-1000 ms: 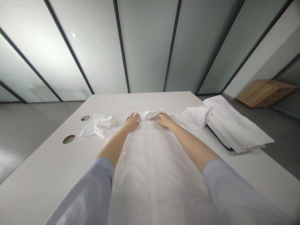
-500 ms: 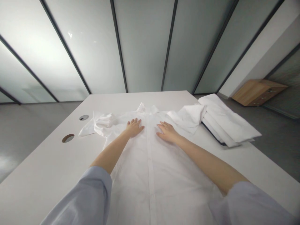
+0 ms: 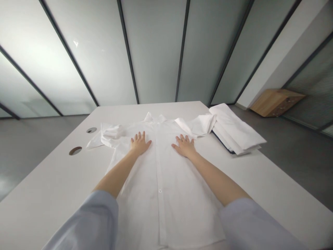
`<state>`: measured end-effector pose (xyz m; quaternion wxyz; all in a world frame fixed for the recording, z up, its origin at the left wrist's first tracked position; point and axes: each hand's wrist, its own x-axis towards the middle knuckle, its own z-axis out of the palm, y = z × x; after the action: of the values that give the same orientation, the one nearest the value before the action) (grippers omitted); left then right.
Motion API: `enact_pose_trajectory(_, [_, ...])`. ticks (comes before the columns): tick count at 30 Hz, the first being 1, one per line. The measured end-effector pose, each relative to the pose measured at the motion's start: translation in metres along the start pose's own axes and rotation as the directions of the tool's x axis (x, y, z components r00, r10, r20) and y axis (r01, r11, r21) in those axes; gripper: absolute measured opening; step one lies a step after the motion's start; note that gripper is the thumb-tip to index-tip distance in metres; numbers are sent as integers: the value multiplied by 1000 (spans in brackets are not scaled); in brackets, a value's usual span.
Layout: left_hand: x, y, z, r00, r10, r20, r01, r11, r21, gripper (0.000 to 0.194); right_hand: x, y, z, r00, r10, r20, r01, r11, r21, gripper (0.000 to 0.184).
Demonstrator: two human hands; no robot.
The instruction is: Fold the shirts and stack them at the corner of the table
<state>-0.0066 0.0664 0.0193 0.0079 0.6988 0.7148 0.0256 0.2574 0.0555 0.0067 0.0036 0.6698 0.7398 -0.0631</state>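
Note:
A white button-front shirt (image 3: 171,194) lies spread face up on the table, its collar at the far end and its hem towards me. My left hand (image 3: 139,143) rests flat on the left half of the chest, fingers spread. On the right half lies my right hand (image 3: 185,146), likewise flat with fingers apart. The button placket runs between the two hands, and one button shows low on it. The left sleeve is bunched beside the body of the shirt; the right sleeve reaches out to a pile of folded white cloth.
The folded white cloth pile (image 3: 235,130), with a dark layer beneath, sits at the right edge of the white table (image 3: 59,194). Two round holes pierce the tabletop at left. Frosted glass panels stand behind, and a wooden cabinet (image 3: 275,102) is on the floor at right.
Both hands have moved apart across the chest, the left one outward to the left. The view has shifted, and the shirt's lower hem now shows.

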Motion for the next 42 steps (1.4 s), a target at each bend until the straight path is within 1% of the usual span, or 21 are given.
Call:
enact_pose_trajectory(2, [-17, -2, -1, 996, -49, 77, 51, 999, -14, 80, 7, 1, 0, 1000, -10, -18, 10, 1000, 0, 74])
enact_pose_trajectory(4, [-30, -6, 0, 988, -80, 131, 81, 997, -6, 80, 14, 3, -1, 999, -12, -33, 12, 1000, 6, 73])
enact_pose_trajectory(7, [-37, -14, 3, 987, -85, 135, 83, 996, 19, 82, 25, 5, -1, 997, -48, -53, 49, 999, 9, 67])
enact_pose_trajectory(10, [-31, -19, 7, 992, -79, 103, 77, 997, 26, 85, 33, 6, -1, 991, -85, -104, 84, 996, -14, 59])
enact_pose_trajectory(12, [-24, -20, 8, 993, -76, 92, 74, 997, 27, 87, 34, 7, 1, 988, -52, -147, 48, 998, -32, 56])
enact_pose_trajectory(14, [-19, -20, 9, 994, -68, 83, 66, 997, 31, 88, 32, 8, 3, 985, 7, -170, -12, 999, -33, 59])
enact_pose_trajectory(17, [-17, -20, 9, 995, -57, 81, 54, 998, 34, 88, 26, 12, 6, 988, 43, -146, -46, 999, -15, 65])
enact_pose_trajectory(20, [-20, -20, 8, 995, -46, 93, 42, 998, 37, 88, 19, 17, 9, 991, 25, -135, -25, 1000, -3, 65])
enact_pose_trajectory(25, [-28, -19, 7, 996, -56, 73, 54, 998, 35, 87, 14, 23, 9, 987, -12, -163, 16, 1000, 18, 56])
enact_pose_trajectory(31, [-28, -21, 11, 997, -58, 44, 56, 998, 26, 85, 11, 24, 6, 982, -40, -184, 46, 998, 29, 48])
enact_pose_trajectory(36, [-26, -23, 12, 997, -65, 43, 64, 998, 17, 85, 8, 22, 3, 981, -38, -191, 43, 999, 22, 46])
enact_pose_trajectory(42, [-28, -23, 9, 998, -50, 42, 50, 999, 10, 78, 6, 20, 1, 982, -31, -187, 35, 999, 16, 46])
